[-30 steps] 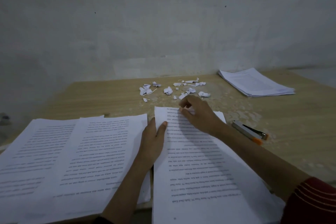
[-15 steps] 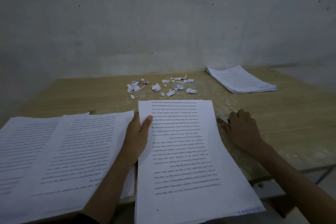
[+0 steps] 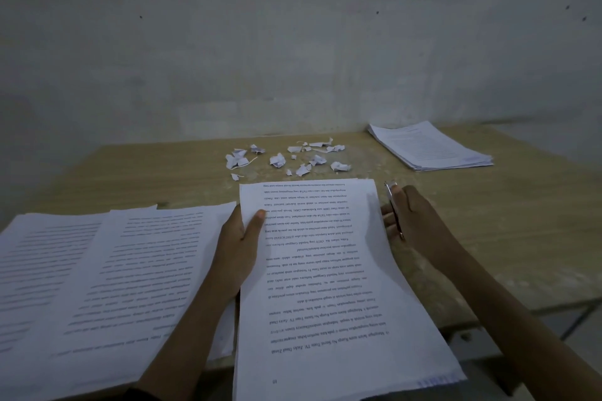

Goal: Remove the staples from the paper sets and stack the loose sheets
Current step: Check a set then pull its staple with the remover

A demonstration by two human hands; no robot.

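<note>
Left hand [image 3: 239, 251]: grip pinches the paper set [image 3: 325, 286] at its left edge, thumb on top.
Right hand [image 3: 413, 221]: grip curled round a metal tool [image 3: 392, 205], just right of the set.
Set: on the surface [image 3: 488, 221], near end overhanging.
Beyond: torn scraps [image 3: 286, 156]; stacked sheets [image 3: 430, 146] far right.

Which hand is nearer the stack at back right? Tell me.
Right. The right hand, gripping a tool, is in front of the stack; the left hand pinches the paper set, farther left.
</note>
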